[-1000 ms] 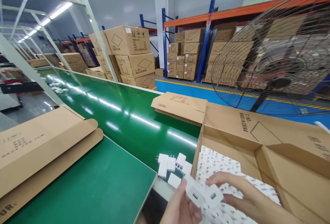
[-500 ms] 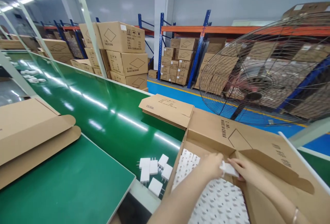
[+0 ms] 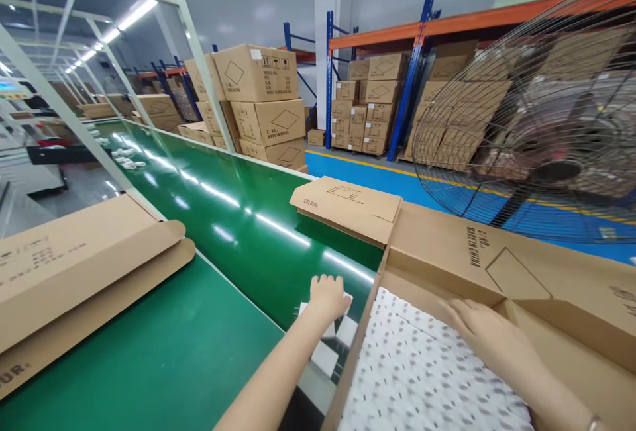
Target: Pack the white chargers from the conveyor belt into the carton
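Observation:
My left hand point(image 3: 328, 297) is over the loose white plug chargers point(image 3: 324, 358) on the green belt, just left of the carton. Its fingers curl down around a white plug charger point(image 3: 348, 299), whose edge shows beside the thumb. Inside the open carton point(image 3: 417, 273), packed white chargers point(image 3: 427, 358) form a dense layer with small dark slots. My right hand point(image 3: 481, 328) rests at the far right edge of this layer, fingers extended and slightly bent, with no charger visible in it. Its fingertips touch or hover over the packed rows; I cannot tell which.
The green conveyor belt point(image 3: 238, 212) runs away to the far left, with more white pieces point(image 3: 128, 158) on it. Another cardboard carton point(image 3: 89, 232) lies at left on a green tabletop point(image 3: 149, 338). Stacked cartons point(image 3: 268, 120) and a large caged fan point(image 3: 551, 169) stand beyond the belt.
My left hand has left the carton and moved left to the loose chargers. The charger both hands held is no longer between them. My right hand stays in the carton, fingers straighter.

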`<state>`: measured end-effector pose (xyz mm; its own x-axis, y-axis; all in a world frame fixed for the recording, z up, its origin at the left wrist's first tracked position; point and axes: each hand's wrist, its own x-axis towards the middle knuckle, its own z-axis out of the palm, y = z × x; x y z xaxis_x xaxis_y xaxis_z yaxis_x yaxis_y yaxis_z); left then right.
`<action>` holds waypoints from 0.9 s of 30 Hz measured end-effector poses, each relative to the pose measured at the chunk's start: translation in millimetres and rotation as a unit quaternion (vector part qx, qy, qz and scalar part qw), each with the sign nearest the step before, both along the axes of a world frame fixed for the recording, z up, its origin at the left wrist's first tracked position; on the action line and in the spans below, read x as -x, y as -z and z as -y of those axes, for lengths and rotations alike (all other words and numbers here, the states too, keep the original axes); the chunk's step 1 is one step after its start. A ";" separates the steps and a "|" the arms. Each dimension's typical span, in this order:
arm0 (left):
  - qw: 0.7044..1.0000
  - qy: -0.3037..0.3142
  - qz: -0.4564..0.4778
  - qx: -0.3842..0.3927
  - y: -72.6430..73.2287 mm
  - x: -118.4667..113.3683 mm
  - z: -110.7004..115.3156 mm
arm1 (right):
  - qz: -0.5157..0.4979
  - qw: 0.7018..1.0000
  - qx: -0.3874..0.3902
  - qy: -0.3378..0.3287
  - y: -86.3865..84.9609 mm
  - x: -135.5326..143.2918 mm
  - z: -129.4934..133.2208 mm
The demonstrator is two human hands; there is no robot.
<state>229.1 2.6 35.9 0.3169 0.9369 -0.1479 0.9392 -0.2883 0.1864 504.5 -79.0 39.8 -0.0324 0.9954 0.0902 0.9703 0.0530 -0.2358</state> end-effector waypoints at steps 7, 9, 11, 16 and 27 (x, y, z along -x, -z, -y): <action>0.998 -0.067 0.014 -0.012 18.3 -10.5 -7.8 | 0.072 0.981 -0.030 -0.180 -22.7 130.2 -27.5; 0.991 -0.112 0.071 -0.027 4.5 4.4 -13.6 | 0.122 0.973 0.021 -0.197 -17.2 156.5 -34.7; 0.975 -0.150 0.163 -0.015 -8.5 26.8 -16.7 | 0.149 0.963 0.065 -0.214 -9.5 175.7 -40.0; 0.914 -0.210 0.348 0.020 -14.7 79.3 -10.7 | 0.165 0.956 0.111 -0.215 0.1 202.2 -44.3; 0.578 -0.221 0.722 0.309 -29.6 92.3 51.6 | -0.279 0.917 0.153 -0.240 -44.0 134.8 -22.7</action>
